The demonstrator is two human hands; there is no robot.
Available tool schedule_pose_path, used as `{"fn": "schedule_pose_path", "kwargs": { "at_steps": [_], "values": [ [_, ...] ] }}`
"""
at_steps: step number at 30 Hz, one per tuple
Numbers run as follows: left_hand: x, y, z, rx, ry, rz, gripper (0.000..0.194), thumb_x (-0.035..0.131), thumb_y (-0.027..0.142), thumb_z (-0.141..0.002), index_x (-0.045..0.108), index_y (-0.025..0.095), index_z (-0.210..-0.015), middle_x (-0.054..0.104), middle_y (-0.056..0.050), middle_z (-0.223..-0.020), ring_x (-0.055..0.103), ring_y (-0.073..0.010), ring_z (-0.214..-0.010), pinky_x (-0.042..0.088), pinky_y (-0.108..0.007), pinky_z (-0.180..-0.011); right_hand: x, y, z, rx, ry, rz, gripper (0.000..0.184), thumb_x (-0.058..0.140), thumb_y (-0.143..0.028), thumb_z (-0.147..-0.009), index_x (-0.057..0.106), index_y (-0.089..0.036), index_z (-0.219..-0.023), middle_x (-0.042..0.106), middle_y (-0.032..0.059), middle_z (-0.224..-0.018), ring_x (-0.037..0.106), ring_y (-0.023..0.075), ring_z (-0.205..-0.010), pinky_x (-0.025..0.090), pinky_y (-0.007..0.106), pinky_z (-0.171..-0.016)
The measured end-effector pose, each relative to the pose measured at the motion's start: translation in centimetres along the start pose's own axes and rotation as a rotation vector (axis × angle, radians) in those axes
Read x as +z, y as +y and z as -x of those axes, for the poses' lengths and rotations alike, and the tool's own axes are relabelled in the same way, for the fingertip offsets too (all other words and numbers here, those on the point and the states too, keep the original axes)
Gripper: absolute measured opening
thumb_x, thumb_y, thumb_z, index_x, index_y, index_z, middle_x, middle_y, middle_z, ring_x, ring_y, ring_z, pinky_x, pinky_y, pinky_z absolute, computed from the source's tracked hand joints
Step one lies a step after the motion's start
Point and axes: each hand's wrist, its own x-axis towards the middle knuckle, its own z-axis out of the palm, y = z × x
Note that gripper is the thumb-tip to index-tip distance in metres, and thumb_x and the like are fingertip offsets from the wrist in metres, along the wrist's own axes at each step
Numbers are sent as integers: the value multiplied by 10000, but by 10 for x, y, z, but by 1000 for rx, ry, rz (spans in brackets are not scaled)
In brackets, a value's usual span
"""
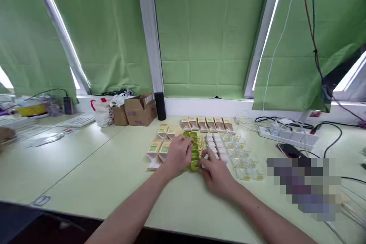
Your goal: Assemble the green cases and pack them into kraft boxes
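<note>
Two columns of small green open boxes (195,154) stand on the table in front of me. My left hand (179,154) lies over the left column, its fingers curled down among the boxes and its fingertips partly hidden. At the right side of the near green boxes, my right hand (215,170) has thumb and forefinger bent together; anything between them is too small to make out. Small pale yellow pieces (201,141) lie in rows right of the green boxes. Beside them are rows of white blocks (218,145), then clear plastic cases (242,160) with yellow spots inside.
Folded cartons with green labels (154,148) stand left of my left hand; more cartons (202,123) line up behind. Farther back are a cardboard box (140,110), a black cylinder (160,106) and a white bag (102,113). A power strip (287,137) with cables lies right.
</note>
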Motion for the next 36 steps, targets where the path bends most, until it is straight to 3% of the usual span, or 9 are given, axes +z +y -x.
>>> {"fn": "schedule_pose_path", "kwargs": {
  "at_steps": [5,7,9,11,14,17,23,29,36],
  "values": [
    [-7,8,-8,63,144,111,170,531,121,-958,646,177,-1070,678,-78,-873,551,-257,-896,489,-408,-813,-19,6,-7,4,194,-78,202,490,-73,-946,585,-239,-1011,606,120,-1360,703,167,-745,542,307,-652],
    [-9,12,-10,67,171,166,199,555,133,-947,629,183,-1125,705,-84,-928,548,-270,-938,491,-449,-877,-25,10,-12,-23,275,-117,180,472,-96,-978,569,-247,-987,662,120,-1323,744,236,-982,579,333,-738],
    [-11,16,-11,65,150,201,275,583,166,-944,609,184,-1217,719,-104,-1047,549,-295,-1027,480,-498,-952,-28,14,-17,-54,322,-141,171,474,-109,-986,563,-254,-970,695,122,-1284,689,280,-1215,596,348,-789],
    [-13,19,-13,56,86,226,390,619,206,-940,573,187,-1327,704,-128,-1200,518,-334,-1166,463,-538,-1015,-31,17,-22,-75,340,-145,168,484,-112,-981,568,-258,-972,699,124,-1285,655,288,-1284,607,353,-787],
    [-12,23,-19,29,-28,281,519,660,221,-928,525,203,-1429,659,-137,-1343,440,-366,-1313,455,-561,-1070,-33,23,-32,-83,369,-114,172,518,-120,-962,573,-260,-1044,686,127,-1332,664,300,-1268,620,379,-785],
    [-11,24,-30,7,-63,329,534,687,193,-912,542,214,-1426,672,-131,-1325,435,-360,-1326,467,-566,-1084,-31,29,-41,-76,408,-127,251,536,-126,-946,549,-266,-1154,670,126,-1366,703,293,-1168,628,402,-773],
    [-3,24,-42,-7,-23,369,523,726,112,-863,626,233,-1362,713,-122,-1234,462,-354,-1299,487,-581,-1075,-20,30,-44,46,480,-355,408,563,-181,-946,488,-288,-1333,646,111,-1326,685,263,-1102,633,358,-683],
    [9,26,-24,-9,57,377,506,686,156,-934,591,244,-1423,693,-118,-1300,445,-332,-1326,492,-578,-1089,-15,17,-35,125,504,-553,377,586,-213,-954,499,-297,-1311,624,99,-1304,657,248,-1128,640,355,-730],
    [6,30,-15,46,137,362,521,647,167,-968,541,238,-1473,690,-120,-1309,479,-326,-1294,517,-556,-1051,-10,15,-29,140,518,-669,336,606,-258,-980,495,-316,-1291,617,91,-1297,639,238,-1134,640,354,-751]
  ]
}}
